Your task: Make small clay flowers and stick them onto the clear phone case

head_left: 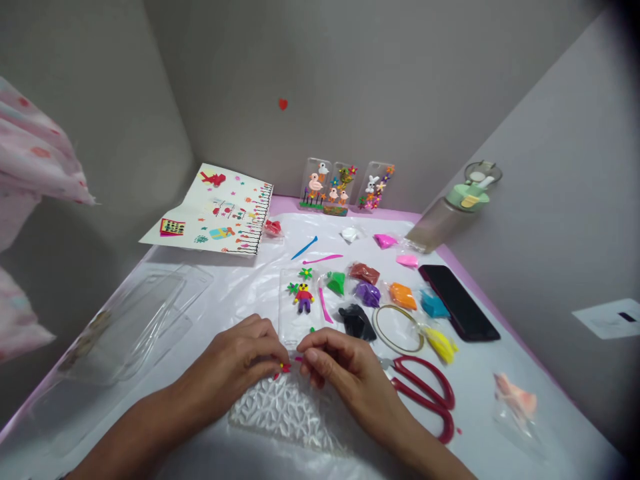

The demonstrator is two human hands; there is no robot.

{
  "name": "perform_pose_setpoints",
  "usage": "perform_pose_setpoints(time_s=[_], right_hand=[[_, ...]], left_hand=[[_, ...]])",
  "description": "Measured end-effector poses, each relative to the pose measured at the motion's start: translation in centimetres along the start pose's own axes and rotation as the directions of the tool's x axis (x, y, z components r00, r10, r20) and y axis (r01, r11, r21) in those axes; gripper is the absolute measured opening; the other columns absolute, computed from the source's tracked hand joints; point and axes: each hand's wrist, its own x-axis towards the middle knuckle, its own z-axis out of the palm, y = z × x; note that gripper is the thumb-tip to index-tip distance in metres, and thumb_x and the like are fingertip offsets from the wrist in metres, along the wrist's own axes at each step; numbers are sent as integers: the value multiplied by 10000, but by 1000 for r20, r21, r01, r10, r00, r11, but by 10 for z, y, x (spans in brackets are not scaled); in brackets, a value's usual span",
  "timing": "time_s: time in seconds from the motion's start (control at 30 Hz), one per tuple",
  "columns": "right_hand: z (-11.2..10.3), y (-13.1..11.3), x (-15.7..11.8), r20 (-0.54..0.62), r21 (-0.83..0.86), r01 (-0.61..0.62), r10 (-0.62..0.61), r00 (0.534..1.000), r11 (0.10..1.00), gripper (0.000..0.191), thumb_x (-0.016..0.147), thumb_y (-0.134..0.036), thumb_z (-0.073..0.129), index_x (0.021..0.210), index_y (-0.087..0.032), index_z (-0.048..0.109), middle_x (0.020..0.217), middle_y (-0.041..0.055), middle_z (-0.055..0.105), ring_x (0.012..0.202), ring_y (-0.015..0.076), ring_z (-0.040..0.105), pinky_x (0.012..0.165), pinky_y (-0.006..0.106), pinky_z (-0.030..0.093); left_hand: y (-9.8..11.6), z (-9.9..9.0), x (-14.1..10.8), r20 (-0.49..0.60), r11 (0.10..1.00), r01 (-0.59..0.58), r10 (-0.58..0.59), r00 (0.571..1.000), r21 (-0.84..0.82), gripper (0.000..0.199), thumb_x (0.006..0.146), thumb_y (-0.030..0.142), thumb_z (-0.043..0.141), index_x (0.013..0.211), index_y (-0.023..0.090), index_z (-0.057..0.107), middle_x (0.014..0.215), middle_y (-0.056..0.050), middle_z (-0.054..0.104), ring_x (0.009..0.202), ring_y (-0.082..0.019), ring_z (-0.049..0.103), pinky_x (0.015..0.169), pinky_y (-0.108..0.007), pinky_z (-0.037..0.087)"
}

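Note:
My left hand pinches a small red clay flower above a clear textured block. Beside it, my right hand has thumb and fingers pressed together on a small pink piece; most of that piece is hidden, so I cannot tell its kind. Just beyond both hands lies a clear phone case. It bears a clay figure with a red top and purple legs, and green clay leaf shapes. A pink modelling tool rests along its right side.
Wrapped clay packs, such as purple and black, lie right of the case. Red-handled scissors, a tape roll, a phone and a bottle stand farther right. Clear cases and a drawn sheet are left.

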Motion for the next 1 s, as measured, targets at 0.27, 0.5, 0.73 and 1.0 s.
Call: perform_pose_setpoints(time_s=[0.27,0.5,0.73,1.0], right_hand=[[-1,-3,-2,3,-6,-2,2,1000,1000,194,947,-319,588,893,-163,691,738,6,618,654,114,525,618,229,414],[-2,-2,-3,7,-16,-2,2,1000,1000,188,952,-320,586,906,-168,686,753,9,628,660,115,531,622,230,418],[-2,-2,-3,12,-16,-8,8,1000,1000,194,956,-329,582,919,-168,684,749,9,630,668,118,532,624,230,419],[-3,-1,-4,-1,-29,11,-11,1000,1000,193,956,-327,582,913,-173,691,755,11,627,671,120,535,623,226,428]], left_hand=[[-3,1,-1,-23,1000,-8,7,1000,-23,146,962,219,576,943,250,717,929,-11,654,941,-191,576,811,-300,422],[-1,0,-1,-11,1000,4,-4,1000,-8,146,960,206,574,869,226,686,905,-4,642,928,-186,570,790,-291,409],[-2,-1,-2,1,1000,-3,3,1000,-4,156,960,192,579,870,228,702,905,0,648,939,-181,576,804,-287,412],[-4,-9,-5,-34,999,6,-7,999,-40,139,977,237,563,918,243,689,934,0,640,937,-178,570,817,-295,421]])
